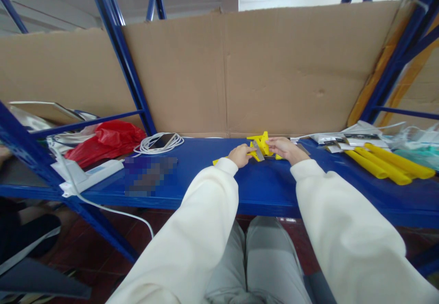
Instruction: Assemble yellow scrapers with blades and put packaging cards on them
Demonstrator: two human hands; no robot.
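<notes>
At the back of the blue shelf, both hands come together around a small group of yellow plastic pieces [263,140]. My left hand [240,156] is closed, its fingertips at a flat grey blade-like strip [258,151] that lies against the yellow plastic. Another bit of yellow [216,162] shows just left of that hand. From the right, my right hand [284,147] grips the yellow plastic between thumb and fingers. The exact kind of these pieces is too small to make out, and the fingers partly cover them.
Several yellow tubes [391,162] and white packets [360,135] lie at the right. Leftward are a coiled white cable [158,144], a red plastic bag [106,141] and a white power strip [99,175]. A cardboard sheet [274,71] stands behind the blue shelf [206,192].
</notes>
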